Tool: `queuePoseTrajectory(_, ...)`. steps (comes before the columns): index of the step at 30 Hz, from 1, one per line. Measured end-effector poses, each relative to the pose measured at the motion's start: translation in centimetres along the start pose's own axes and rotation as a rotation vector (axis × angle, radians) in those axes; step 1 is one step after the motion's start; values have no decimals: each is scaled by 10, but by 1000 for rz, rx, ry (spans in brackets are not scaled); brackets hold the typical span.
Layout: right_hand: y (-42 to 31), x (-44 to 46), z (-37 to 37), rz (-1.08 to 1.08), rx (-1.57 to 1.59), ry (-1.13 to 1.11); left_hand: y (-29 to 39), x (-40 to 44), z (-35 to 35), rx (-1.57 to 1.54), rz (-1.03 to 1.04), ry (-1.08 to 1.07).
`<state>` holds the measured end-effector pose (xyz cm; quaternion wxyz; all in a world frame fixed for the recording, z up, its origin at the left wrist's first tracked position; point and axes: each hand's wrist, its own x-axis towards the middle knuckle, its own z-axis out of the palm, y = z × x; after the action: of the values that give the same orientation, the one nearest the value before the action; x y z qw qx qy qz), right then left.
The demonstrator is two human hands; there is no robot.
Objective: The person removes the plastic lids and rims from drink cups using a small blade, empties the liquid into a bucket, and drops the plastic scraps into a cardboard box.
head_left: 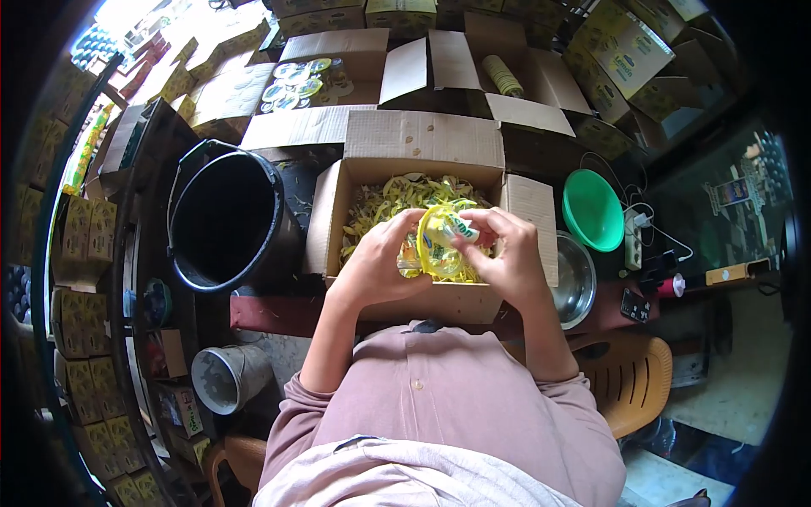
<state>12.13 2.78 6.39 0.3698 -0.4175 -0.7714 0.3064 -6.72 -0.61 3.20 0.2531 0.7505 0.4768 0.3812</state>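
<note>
Above an open cardboard box [422,135], I hold a clear plastic tub [437,250] with a yellow rim and green print, tilted on its side. My left hand [378,260] is curled around the rim side, thumb below and fingers above. My right hand [514,251] is closed at the tub's other side, its thumb and fingers at a white and green printed part. Whether that part is a loose label or belongs to the tub, I cannot tell. Below my hands, the box is filled with yellow-green strips [384,196], partly hidden by the hands and tub.
A black bucket [226,221] stands left, a grey bucket [230,378] lower left. Right of the box are a green bowl [593,209], a metal bowl [574,283] and a power strip [632,241]. Behind, open cartons hold lidded tubs [297,84] and a stack of yellowish round pieces [503,77].
</note>
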Motion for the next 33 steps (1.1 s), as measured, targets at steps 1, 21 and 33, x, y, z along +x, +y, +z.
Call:
queuePoseTrajectory(1, 3, 3, 1, -20, -5, -30, -2, -2, 0, 7, 16, 21)
queuePoseTrajectory(21, 91, 60, 15, 43, 427, -507, -49, -7, -21, -493, -201, -570)
queuePoseTrajectory(33, 113, 67, 29, 55, -178, -507, -33, -7, -30, -583, -77, -282)
